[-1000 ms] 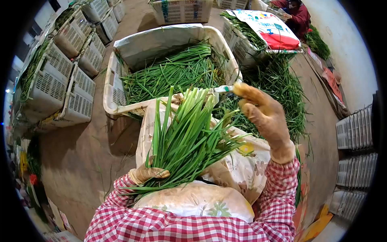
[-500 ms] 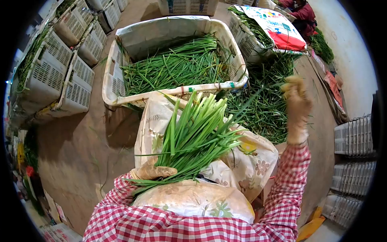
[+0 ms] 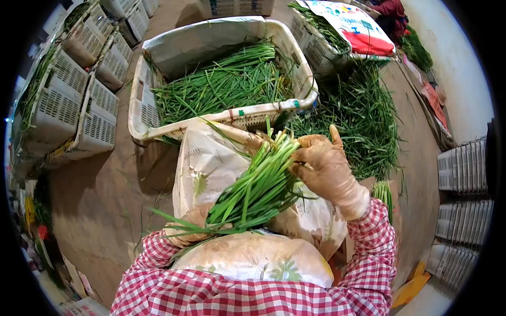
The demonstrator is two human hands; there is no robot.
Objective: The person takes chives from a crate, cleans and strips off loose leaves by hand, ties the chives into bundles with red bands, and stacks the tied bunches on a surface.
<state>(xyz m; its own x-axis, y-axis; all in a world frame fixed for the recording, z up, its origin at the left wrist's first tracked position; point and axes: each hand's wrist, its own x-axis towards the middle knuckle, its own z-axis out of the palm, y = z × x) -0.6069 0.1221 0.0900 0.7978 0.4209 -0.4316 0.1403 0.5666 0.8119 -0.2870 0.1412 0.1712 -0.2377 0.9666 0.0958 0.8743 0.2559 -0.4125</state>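
Note:
A bunch of garlic chives (image 3: 253, 192) lies slanted over my lap, pale stem ends pointing up and away and green leaf tips toward me. My gloved left hand (image 3: 192, 226) is closed round its lower, leafy part; leaves cover some of the fingers. At the stem ends, my gloved right hand (image 3: 329, 171) has its fingers bent against the outer stalks, with one digit sticking up. Beneath the bunch, a floral-patterned apron (image 3: 208, 158) covers my knees.
Ahead stands a white plastic crate (image 3: 139, 113) with chives inside. Loose green leaves (image 3: 363, 116) heap on the floor to its right, and a small bundle (image 3: 383, 197) stands by my right sleeve. Stacked crates (image 3: 60, 79) line the left. Another person (image 3: 390, 13) is at upper right.
My right hand has come from out on the right, where it was blurred, in to the stem ends. The bunch's stems look more gathered together, and my left hand still holds it.

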